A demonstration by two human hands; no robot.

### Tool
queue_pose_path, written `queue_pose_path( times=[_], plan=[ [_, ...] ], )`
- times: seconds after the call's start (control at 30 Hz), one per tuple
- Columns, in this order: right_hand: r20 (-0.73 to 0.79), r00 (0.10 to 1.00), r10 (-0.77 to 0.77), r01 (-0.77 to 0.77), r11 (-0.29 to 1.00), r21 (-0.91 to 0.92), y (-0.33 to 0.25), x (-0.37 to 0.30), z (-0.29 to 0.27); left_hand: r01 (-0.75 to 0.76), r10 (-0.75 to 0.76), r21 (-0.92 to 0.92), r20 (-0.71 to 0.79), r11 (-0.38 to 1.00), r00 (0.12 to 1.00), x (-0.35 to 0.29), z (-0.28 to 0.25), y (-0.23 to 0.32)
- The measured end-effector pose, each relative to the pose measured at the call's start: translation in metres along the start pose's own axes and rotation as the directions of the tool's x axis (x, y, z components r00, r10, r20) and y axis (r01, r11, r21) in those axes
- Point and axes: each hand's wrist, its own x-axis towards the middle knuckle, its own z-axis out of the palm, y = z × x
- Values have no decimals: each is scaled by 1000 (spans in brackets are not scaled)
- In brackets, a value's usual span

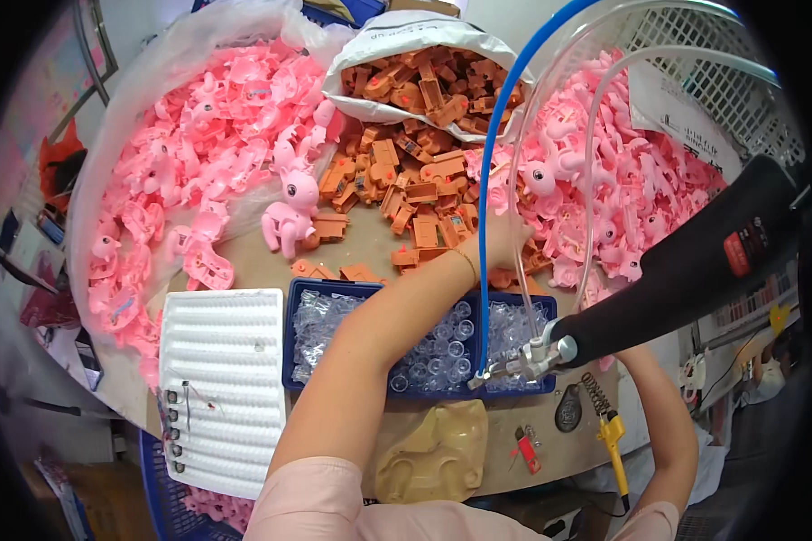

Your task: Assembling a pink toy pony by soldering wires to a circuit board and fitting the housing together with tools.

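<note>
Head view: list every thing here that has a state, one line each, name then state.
left hand: reaching into the pile of pink toy parts, fingers hidden.
right hand: hidden behind the black tool.
black tool: hanging above the table, tip over the blue tray.
white bag: open, orange parts spilling out.
blue tray: filled with clear caps.
pink toy pony: assembled, standing upright.
tan mould: empty.
</note>
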Motion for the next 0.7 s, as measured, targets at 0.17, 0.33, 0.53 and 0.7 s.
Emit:
queue_pose_path(
  times=[0.17, 0.33, 0.53, 0.7],
  plan=[
    [-195, 970, -146, 97, 966, -241, 45, 20, -22, 151, -139, -63, 161, 987, 977, -32, -22, -37],
    [-279, 918, -283, 160, 906, -391, 88, 34, -72, 78, -70, -308, 34, 948, 997, -103, -1, -94],
    [-506, 675, -538, 275, 819, -504, 68, 15, -97, 39, -5, -379, 90, 925, 996, -157, -8, -117],
    [-677, 648, -350, 154, 930, -333, 4, -30, -116, 533, -538, -252, 56, 807, 841, -93, -59, -99]
  ],
)
